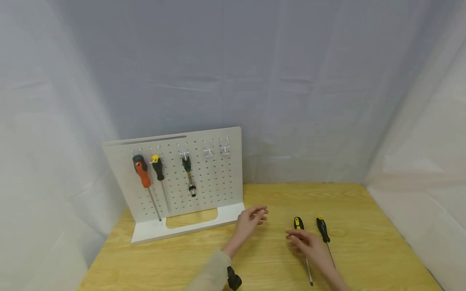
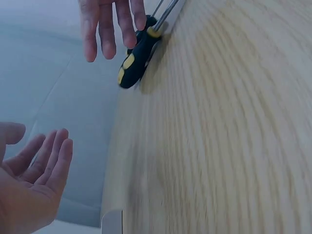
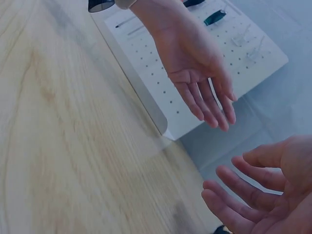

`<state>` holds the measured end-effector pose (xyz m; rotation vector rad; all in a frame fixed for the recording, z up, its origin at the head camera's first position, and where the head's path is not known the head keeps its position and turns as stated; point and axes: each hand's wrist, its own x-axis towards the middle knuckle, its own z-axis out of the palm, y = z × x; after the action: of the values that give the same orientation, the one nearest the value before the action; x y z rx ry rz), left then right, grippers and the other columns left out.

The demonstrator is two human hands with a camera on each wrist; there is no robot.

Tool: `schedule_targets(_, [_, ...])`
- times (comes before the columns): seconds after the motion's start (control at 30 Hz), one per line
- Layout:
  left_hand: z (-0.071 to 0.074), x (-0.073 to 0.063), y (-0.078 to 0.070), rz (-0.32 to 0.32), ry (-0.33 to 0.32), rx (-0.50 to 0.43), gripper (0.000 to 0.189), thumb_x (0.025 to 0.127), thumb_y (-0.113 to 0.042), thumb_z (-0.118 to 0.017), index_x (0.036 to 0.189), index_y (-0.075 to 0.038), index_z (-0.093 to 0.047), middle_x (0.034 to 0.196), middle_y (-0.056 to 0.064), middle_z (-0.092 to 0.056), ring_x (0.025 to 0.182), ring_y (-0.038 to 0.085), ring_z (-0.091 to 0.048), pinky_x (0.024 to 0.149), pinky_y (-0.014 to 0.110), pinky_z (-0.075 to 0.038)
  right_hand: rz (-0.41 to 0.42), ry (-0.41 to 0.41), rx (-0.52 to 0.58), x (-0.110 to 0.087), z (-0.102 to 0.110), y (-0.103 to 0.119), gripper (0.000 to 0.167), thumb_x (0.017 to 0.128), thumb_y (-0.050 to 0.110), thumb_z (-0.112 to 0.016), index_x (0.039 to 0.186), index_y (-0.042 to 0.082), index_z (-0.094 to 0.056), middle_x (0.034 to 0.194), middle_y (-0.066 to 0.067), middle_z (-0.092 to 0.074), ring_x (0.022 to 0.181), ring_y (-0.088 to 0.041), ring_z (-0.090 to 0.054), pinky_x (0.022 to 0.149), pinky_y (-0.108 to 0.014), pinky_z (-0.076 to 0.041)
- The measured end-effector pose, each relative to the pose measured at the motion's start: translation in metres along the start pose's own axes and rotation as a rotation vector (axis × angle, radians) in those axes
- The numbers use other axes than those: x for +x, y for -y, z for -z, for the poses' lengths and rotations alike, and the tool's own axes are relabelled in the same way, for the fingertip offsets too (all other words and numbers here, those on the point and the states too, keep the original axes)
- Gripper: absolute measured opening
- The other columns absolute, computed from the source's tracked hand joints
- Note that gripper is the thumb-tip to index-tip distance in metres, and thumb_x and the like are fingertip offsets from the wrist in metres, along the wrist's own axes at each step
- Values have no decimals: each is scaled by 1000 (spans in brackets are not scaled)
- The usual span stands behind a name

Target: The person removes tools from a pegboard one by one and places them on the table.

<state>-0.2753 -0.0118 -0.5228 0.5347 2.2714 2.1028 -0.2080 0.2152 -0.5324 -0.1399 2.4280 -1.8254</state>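
Note:
My left hand (image 1: 250, 220) hovers over the table beside the pegboard's right end, fingers loosely bent and holding nothing. Opposite it, my right hand (image 1: 307, 246) hangs over a black-and-yellow screwdriver (image 1: 298, 223), hiding the middle of that tool; its fingers are relaxed and nothing is in them. Just to the right lies a second black-and-yellow screwdriver (image 1: 322, 229), shaft toward me. In the right wrist view both palms face each other across a gap, the left hand (image 3: 195, 63) above and the right hand (image 3: 273, 190) below.
A white pegboard (image 1: 218, 182) stands at the left of the wooden table (image 1: 269, 266). On it hang a red-and-black screwdriver (image 1: 142, 171), a yellow-topped black screwdriver (image 1: 158, 167) and a green-handled tool with a metal socket end (image 1: 187, 165). Two clear hooks (image 1: 225, 148) hold nothing. Pale sheets surround the table.

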Motion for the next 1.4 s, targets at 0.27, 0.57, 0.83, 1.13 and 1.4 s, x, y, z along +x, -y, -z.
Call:
schedule_targets(0.27, [39, -6, -3, -38, -95, 59, 34, 105, -15, -57, 129, 8, -62, 121, 26, -69, 102, 39, -70, 84, 39, -62, 54, 60, 32, 21, -26, 6, 43, 103, 23, -61, 135, -5, -58, 128, -27, -64, 110, -42, -66, 85, -40, -62])
schedule_targets(0.57, [92, -16, -20, -11, -203, 162, 37, 105, -22, -57, 133, 2, -62, 126, 19, -69, 108, 33, -69, 90, 30, -60, 161, 119, 45, 43, -61, 26, 42, 103, 20, -61, 137, -4, -57, 130, -26, -63, 116, -46, -61, 89, -44, -61])
schedule_targets(0.83, [133, -21, -37, -33, -318, 199, 38, 105, -27, -57, 135, -3, -62, 129, 14, -68, 111, 30, -69, 93, 26, -58, 255, 97, 42, 58, -88, 46, 35, 102, 12, -62, 133, -3, -60, 126, -24, -66, 111, -41, -65, 89, -45, -61])
schedule_targets(1.13, [159, -27, -48, -23, -375, 218, 39, 105, -26, -57, 136, -3, -61, 131, 14, -67, 114, 30, -67, 93, 22, -57, 322, 101, 79, 70, -109, 62, 33, 101, 9, -62, 132, -4, -61, 125, -24, -67, 110, -39, -66, 85, -37, -62])
schedule_targets(1.4, [180, -30, -62, -11, -427, 246, 40, 106, -28, -57, 139, -6, -59, 134, 13, -65, 117, 29, -65, 91, 15, -54, 374, 131, 41, 85, -127, 76, 36, 100, 14, -66, 134, 4, -62, 127, -17, -68, 114, -34, -65, 92, -27, -57])
